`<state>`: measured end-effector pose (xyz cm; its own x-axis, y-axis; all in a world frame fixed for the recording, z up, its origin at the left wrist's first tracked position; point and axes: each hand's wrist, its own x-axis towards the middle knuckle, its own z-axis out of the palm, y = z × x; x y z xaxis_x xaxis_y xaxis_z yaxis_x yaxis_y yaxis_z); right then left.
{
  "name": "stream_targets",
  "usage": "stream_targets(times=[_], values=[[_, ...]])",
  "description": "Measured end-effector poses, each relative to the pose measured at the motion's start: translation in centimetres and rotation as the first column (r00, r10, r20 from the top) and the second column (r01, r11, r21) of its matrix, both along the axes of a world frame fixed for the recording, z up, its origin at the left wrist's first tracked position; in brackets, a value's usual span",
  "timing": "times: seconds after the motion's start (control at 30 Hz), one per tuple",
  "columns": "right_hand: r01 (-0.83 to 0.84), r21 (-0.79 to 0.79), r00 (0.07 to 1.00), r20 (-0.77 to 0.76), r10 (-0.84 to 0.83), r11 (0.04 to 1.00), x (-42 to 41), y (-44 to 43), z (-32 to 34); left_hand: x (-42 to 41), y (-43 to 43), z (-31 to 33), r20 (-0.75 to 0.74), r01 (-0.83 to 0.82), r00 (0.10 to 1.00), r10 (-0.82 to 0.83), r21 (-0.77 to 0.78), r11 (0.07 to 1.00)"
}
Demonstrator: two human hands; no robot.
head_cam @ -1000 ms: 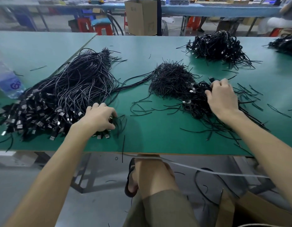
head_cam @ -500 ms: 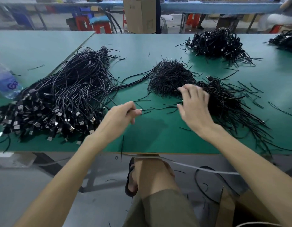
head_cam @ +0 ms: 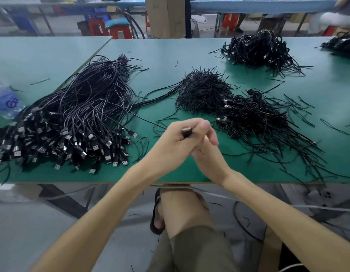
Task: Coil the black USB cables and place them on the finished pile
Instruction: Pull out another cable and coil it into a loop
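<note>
1. The left hand (head_cam: 177,139) was at the centre of the frame, above the near edge of the green table (head_cam: 170,54). It was clenched round the USB plug (head_cam: 185,132) of one black cable, and the plug's metal end stuck out between the fingers. The hands hid the cord itself.
2. The right hand (head_cam: 206,154) pressed against the left from the right side. Its fingers were blurred, so I could not tell whether it gripped the cord or lay loose.
3. The uncoiled heap (head_cam: 76,114) filled the left half of the frame, with dozens of plugs fanned toward the lower left. A water bottle (head_cam: 5,101) lay at the left edge beside it.
4. The finished pile (head_cam: 256,116) lay right of centre, near the hands. It touched a mound of short thin strands (head_cam: 203,91), probably ties.
5. A further bundle (head_cam: 260,48) lay in the upper right and another dark mass (head_cam: 342,44) at the right edge. Whether those were finished work was unclear.
6. My judgement is that this cable's coiling had barely begun, as no loop showed. Winding it and placing it on the pile were yet to do. The uncoiled heap far outweighed the finished pile, so most of the job lay ahead.
</note>
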<state>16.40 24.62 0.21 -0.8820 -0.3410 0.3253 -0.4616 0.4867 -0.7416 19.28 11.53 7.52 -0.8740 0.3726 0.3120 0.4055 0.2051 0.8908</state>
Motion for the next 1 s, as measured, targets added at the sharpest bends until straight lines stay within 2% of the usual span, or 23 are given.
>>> stream_targets(times=[0.07,0.13,0.2,0.23,0.27,0.33,0.37,0.4,0.43,0.53,0.6,0.67,0.73,0.83,0.93,1.0], values=[[0.031,0.116,0.993,-0.118,-0.017,0.993,-0.3,1.5,-0.2,-0.1,-0.8,0.3,0.023,0.048,0.999,-0.049,0.031,0.998],[0.028,0.187,0.975,-0.221,0.014,0.982,-0.7,2.3,0.8,-0.1,-1.4,0.5,0.039,0.137,0.990,-0.137,-0.006,0.991],[-0.016,0.342,0.928,-0.344,0.141,0.939,-0.7,3.1,1.1,0.3,-1.4,0.3,0.092,0.228,0.972,-0.216,-0.152,0.962],[-0.026,0.465,0.882,-0.407,0.239,0.885,-0.7,3.6,1.3,0.5,-1.2,-0.3,0.085,0.249,0.968,-0.234,-0.299,0.921],[-0.013,0.581,0.830,-0.448,0.333,0.814,-0.8,4.1,1.5,0.6,-1.1,-0.9,0.054,0.249,0.965,-0.256,-0.487,0.837],[0.042,0.714,0.761,-0.476,0.441,0.698,-1.1,4.6,2.1,0.2,-1.3,-2.6,0.020,0.175,0.962,-0.272,-0.810,0.560],[0.088,0.736,0.744,-0.496,0.447,0.671,-1.1,4.6,2.7,-0.2,-1.7,-3.4,-0.023,0.099,0.964,-0.264,-0.892,0.440],[0.136,0.743,0.734,-0.520,0.436,0.656,-1.2,4.5,3.2,-0.5,-2.0,-3.9,-0.091,0.014,0.962,-0.259,-0.926,0.377],[0.186,0.736,0.721,-0.552,0.418,0.651,-1.4,4.4,3.6,-1.0,-2.2,-4.4,-0.165,-0.056,0.953,-0.253,-0.920,0.388],[0.302,0.665,0.678,-0.654,0.337,0.683,-1.7,4.3,4.8,-1.9,-2.3,-4.9,-0.337,-0.172,0.918,-0.211,-0.816,0.552],[0.320,0.599,0.660,-0.697,0.281,0.734,-1.5,4.1,5.3,-2.2,-2.2,-5.3,-0.413,-0.214,0.890,-0.194,-0.752,0.623],[0.308,0.554,0.651,-0.715,0.252,0.774,-1.1,3.6,5.8,-2.3,-2.6,-5.1,-0.427,-0.217,0.887,-0.175,-0.721,0.658],[0.213,0.494,0.721,-0.662,0.206,0.843,-0.8,3.4,5.9,-2.5,-3.2,-4.8,-0.410,-0.203,0.898,-0.160,-0.708,0.676],[0.015,0.392,0.886,-0.432,0.170,0.920,-0.1,3.2,5.7,-2.5,-3.8,-4.1,-0.366,-0.147,0.920,-0.139,-0.651,0.745],[0.034,0.369,0.914,-0.387,0.120,0.929,0.0,3.1,5.3,-1.9,-3.7,-3.6,-0.133,-0.043,0.990,-0.039,-0.560,0.827],[0.055,0.307,0.925,-0.373,0.067,0.950,0.0,3.2,5.3,-1.8,-3.9,-3.6,-0.020,-0.030,1.000,0.023,-0.515,0.857]])
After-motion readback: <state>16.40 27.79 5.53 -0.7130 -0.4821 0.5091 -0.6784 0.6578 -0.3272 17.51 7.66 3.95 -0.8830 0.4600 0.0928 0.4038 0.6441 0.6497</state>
